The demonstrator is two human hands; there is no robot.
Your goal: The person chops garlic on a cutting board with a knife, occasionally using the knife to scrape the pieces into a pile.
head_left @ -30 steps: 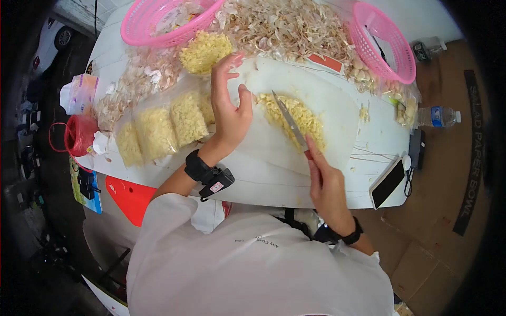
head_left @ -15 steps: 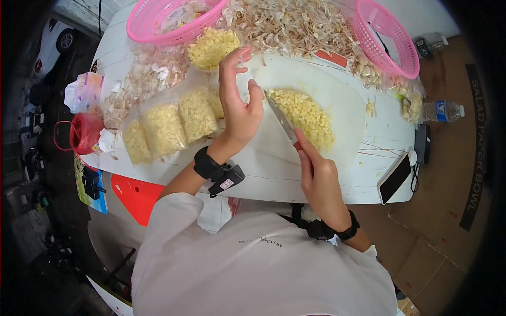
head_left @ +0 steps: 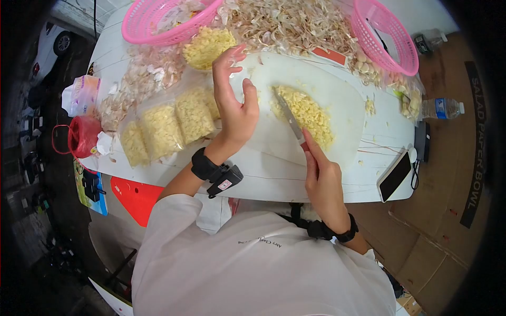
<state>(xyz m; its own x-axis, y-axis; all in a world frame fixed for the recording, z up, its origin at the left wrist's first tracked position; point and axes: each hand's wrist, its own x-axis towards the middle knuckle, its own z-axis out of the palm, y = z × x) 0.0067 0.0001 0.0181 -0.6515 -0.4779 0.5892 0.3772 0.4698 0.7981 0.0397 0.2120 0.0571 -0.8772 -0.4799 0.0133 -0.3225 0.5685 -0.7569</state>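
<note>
My right hand (head_left: 322, 176) is wrapped round the red handle of a knife (head_left: 291, 118). The blade lies along the left side of a heap of chopped garlic (head_left: 308, 113) on a white cutting board (head_left: 345, 113). My left hand (head_left: 234, 102) is raised near the board's left edge, fingers apart and holding nothing. Beyond its fingertips is a container of chopped garlic (head_left: 208, 46). Left of my left wrist lie clear bags packed with garlic pieces (head_left: 162, 129).
Garlic skins (head_left: 287, 23) cover the far part of the table. Pink baskets stand at the back left (head_left: 174, 37) and back right (head_left: 385, 39). A phone (head_left: 395, 176) lies at the right edge, near a water bottle (head_left: 443, 109). Red twine (head_left: 84, 137) sits at the left.
The knife has shifted slightly right and toward me, its blade now more over the garlic's left edge. My left hand has moved a little left, still raised and open.
</note>
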